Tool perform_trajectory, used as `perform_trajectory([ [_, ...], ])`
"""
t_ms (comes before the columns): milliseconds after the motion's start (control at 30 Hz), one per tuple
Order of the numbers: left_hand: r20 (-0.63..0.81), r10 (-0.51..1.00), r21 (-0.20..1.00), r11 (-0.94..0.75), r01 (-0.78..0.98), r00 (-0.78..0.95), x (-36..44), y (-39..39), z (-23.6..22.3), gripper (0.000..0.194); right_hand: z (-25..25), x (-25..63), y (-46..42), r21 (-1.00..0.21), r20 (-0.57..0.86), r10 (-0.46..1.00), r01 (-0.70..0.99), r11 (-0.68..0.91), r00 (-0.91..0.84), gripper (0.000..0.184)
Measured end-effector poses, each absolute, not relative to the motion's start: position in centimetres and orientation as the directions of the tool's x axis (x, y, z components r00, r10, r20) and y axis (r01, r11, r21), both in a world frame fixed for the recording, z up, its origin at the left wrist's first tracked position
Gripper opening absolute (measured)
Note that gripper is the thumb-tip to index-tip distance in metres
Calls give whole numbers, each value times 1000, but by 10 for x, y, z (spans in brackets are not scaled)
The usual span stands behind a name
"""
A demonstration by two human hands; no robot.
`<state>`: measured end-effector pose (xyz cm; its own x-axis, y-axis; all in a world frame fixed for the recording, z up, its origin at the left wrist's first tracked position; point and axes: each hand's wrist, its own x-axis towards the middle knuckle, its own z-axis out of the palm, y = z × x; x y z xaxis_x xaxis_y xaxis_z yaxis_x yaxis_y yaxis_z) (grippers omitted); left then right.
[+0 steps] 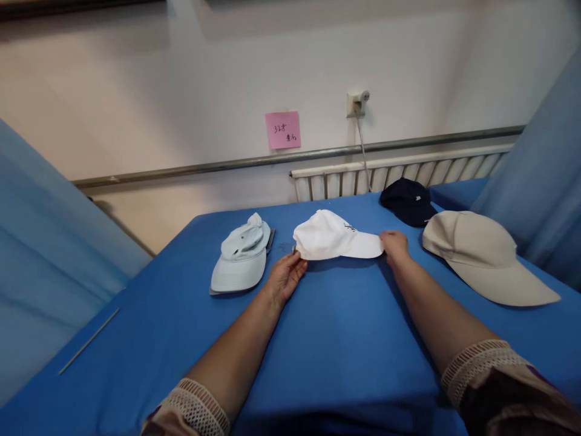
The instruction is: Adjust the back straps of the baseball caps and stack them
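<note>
Between my hands is a white baseball cap (324, 236) with a small dark mark on its front, its brim pointing right. My left hand (285, 275) pinches the cap's back edge, thumb at the rim and fingers below. The tip of the brim is gripped by my right hand (394, 244). To the left lies a pale blue cap (242, 254) on top of a grey one that shows only at its edges. A beige cap (476, 245) sits right of my right hand, and a navy cap (407, 201) is behind it.
A blue cloth (336, 339) covers the table. A thin stick (89, 341) lies at its left edge. Behind are a radiator (333, 183), a metal rail (245, 162), a plugged socket (355, 105) and a pink note (282, 130). Blue curtains (49, 242) hang at both sides.
</note>
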<state>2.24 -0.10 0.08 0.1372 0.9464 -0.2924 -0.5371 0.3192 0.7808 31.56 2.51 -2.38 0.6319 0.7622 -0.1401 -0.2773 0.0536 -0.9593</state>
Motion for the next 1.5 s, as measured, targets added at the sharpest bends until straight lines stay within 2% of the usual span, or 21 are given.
perform_trajectory([
  [67, -252, 960, 818, 277, -504, 118, 26, -6, 1, 15, -9, 301, 10, -981, -8, 720, -145, 129, 694, 28],
  [100, -237, 965, 829, 262, -493, 113, 29, -9, 2, 16, -1, 289, -1, -972, 211, 698, 71, 224, 685, 29],
  [133, -225, 968, 836, 251, -487, 113, 32, -12, 3, 16, 6, 275, -12, -916, 402, 716, 245, 319, 571, 29],
  [167, -215, 969, 840, 248, -483, 124, 35, -15, 4, 16, 12, 260, -24, -841, 531, 759, 343, 419, 376, 30],
  [233, -194, 963, 838, 262, -479, 187, 40, -20, 6, 16, 17, 231, -43, -691, 644, 764, 402, 601, -37, 35],
  [300, -165, 950, 837, 277, -473, 264, 43, -26, 7, 18, 14, 212, -53, -607, 623, 740, 441, 661, -253, 45],
  [400, -140, 939, 878, 264, -399, 313, 44, -33, 9, 23, 1, 206, -49, -591, 568, 769, 506, 629, -293, 51],
  [467, -107, 954, 953, 178, -244, 280, 41, -36, 12, 27, -8, 211, -43, -598, 539, 793, 535, 597, -283, 46],
  [533, 14, 979, 1000, -15, 4, 206, 37, -38, 16, 31, -13, 216, -37, -593, 517, 805, 557, 581, -290, 36],
  [600, 233, 961, 932, -264, 250, 149, 32, -40, 22, 28, -15, 219, -35, -579, 506, 808, 575, 578, -303, 30],
  [667, 418, 882, 786, -471, 401, 217, 30, -41, 27, 18, -15, 219, -36, -570, 501, 809, 587, 575, -306, 28],
  [733, 483, 795, 659, -606, 445, 368, 31, -42, 28, 19, -14, 217, -36, -562, 498, 808, 593, 577, -314, 27],
  [800, 453, 741, 590, -666, 456, 496, 33, -42, 26, 25, -14, 216, -36, -550, 497, 803, 596, 584, -329, 28],
  [900, 399, 729, 566, -673, 476, 556, 38, -42, 21, 26, -12, 215, -37, -520, 491, 794, 611, 597, -359, 27],
  [1067, 400, 753, 561, -652, 510, 522, 39, -43, 19, 26, -8, 214, -39, -443, 478, 782, 659, 608, -400, 26],
  [1233, 401, 773, 584, -629, 513, 492, 40, -45, 24, 12, -6, 210, -41, -398, 448, 787, 693, 601, -425, 21],
  [1300, 413, 800, 651, -594, 473, 435, 41, -46, 24, 15, -6, 210, -41, -387, 448, 785, 698, 602, -428, 14],
  [1367, 389, 856, 774, -505, 382, 342, 41, -45, 23, 17, -6, 211, -40, -378, 463, 778, 700, 606, -425, 12],
  [1433, 312, 919, 905, -364, 218, 239, 40, -43, 22, 21, -6, 212, -39, -382, 500, 767, 692, 613, -403, 16],
  [1500, 231, 954, 969, -243, 44, 190, 39, -40, 22, 24, -6, 213, -39, -403, 543, 755, 675, 618, -368, 20],
])
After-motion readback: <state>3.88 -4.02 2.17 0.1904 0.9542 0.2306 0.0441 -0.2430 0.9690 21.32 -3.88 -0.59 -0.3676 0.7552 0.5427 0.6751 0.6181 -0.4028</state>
